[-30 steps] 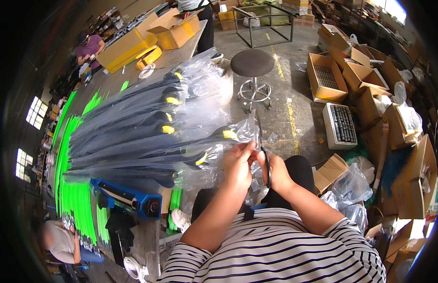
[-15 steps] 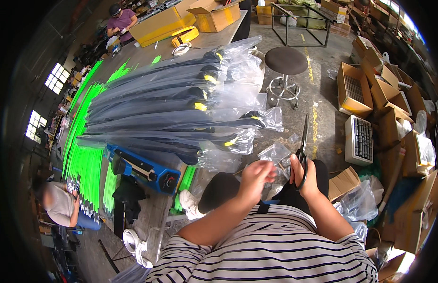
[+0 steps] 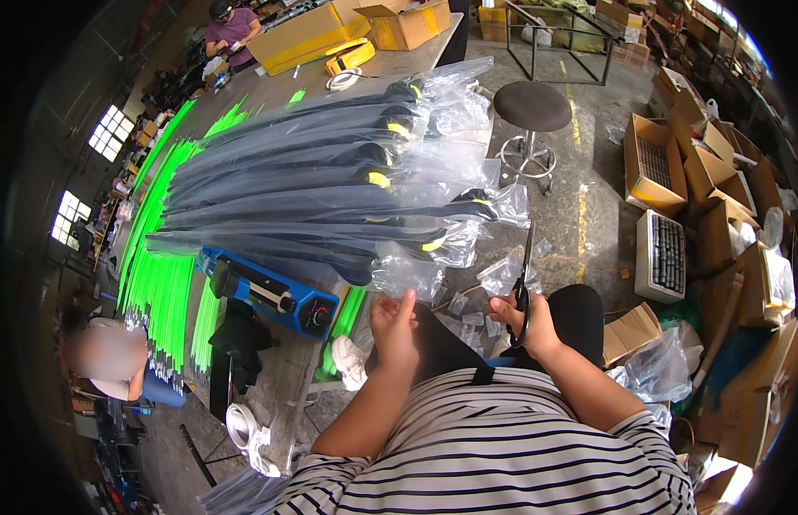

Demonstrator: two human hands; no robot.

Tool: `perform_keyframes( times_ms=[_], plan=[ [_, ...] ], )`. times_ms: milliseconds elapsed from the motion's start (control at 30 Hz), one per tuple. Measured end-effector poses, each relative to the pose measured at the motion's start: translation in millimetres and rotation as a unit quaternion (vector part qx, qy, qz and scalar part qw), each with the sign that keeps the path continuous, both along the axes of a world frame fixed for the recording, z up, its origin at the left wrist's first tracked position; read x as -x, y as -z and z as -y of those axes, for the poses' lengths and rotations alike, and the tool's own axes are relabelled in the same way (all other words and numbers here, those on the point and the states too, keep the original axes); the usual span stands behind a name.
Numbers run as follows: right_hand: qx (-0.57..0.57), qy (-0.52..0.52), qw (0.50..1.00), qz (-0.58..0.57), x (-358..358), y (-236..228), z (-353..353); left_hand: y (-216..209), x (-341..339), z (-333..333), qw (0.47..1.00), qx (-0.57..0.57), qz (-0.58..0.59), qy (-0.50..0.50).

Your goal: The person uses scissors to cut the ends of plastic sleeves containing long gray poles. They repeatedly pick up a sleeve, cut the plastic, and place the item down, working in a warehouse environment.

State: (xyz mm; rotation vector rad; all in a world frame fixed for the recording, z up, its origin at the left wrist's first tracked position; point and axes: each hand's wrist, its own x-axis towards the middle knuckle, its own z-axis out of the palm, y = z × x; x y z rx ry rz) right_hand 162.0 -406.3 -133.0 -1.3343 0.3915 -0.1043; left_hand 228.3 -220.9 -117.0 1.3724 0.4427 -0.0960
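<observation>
My right hand [image 3: 534, 324] grips a pair of black-handled scissors [image 3: 525, 283], held over my lap with the blades pointing away from me. My left hand [image 3: 394, 330] is raised to its left, empty, the thumb up and the fingers loosely curled but apart. It is just short of the near end of the clear plastic bags [image 3: 407, 273]. Several of these long bags lie side by side on the table, each around a long dark item with a yellow mark near its right end. Left of my left hand stands a blue bag sealer [image 3: 274, 292] with a dial.
Bundles of thin green rods [image 3: 163, 275] spread across the table's left side. A round stool [image 3: 532, 107] stands beyond the bags. Open cardboard boxes [image 3: 652, 163] and a white crate of dark cylinders [image 3: 661, 257] line the right. One co-worker [image 3: 111, 352] is at left, another [image 3: 231, 34] far left.
My hands have moved apart: the left one went left toward the bags, while the right one shifted slightly left with the scissors. The view has also shifted a little.
</observation>
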Motion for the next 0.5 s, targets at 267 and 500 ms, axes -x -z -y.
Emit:
perform_keyframes(
  times_ms=[267, 500],
  plan=[
    [-0.082, 0.026, 0.996, -0.008, -5, 0, -6, 7, 11, 19, 0.976, 0.149, 0.004, 0.161],
    [-0.091, 0.111, 0.987, 0.066, 6, -17, 25, 0, 23, 50, 0.925, 0.265, -0.087, 0.256]
  ],
)
